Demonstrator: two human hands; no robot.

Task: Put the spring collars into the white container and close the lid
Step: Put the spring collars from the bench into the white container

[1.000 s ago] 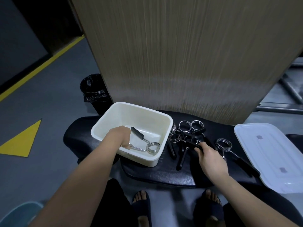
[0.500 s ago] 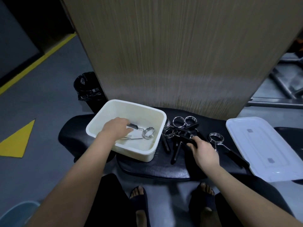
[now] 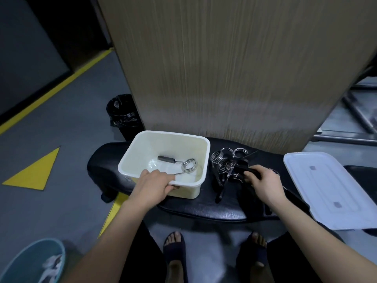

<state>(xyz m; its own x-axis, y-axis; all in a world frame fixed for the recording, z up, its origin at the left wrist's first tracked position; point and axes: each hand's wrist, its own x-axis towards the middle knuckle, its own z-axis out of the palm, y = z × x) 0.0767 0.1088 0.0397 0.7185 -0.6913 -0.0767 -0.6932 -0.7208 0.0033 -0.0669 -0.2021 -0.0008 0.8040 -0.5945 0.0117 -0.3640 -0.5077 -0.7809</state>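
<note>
The white container (image 3: 200, 158) stands open on a black padded bench (image 3: 204, 207). One spring collar (image 3: 184, 164) with a black handle lies inside it. My left hand (image 3: 154, 185) grips the container's near rim. A pile of several spring collars (image 3: 225, 162) lies on the bench just right of the container. My right hand (image 3: 263, 182) is closed on the black handle of a collar at the pile's near right edge. The white lid (image 3: 330, 188) lies flat at the right end of the bench.
A tall wooden panel (image 3: 234, 68) rises right behind the bench. A black bin (image 3: 124, 115) stands on the floor at the back left, a light blue basket (image 3: 34, 262) at the lower left. My sandalled feet (image 3: 175, 248) are under the bench's front edge.
My left hand let go of the collar inside the container and drew back to grip its near rim. My right hand closed around a collar's handle in the pile.
</note>
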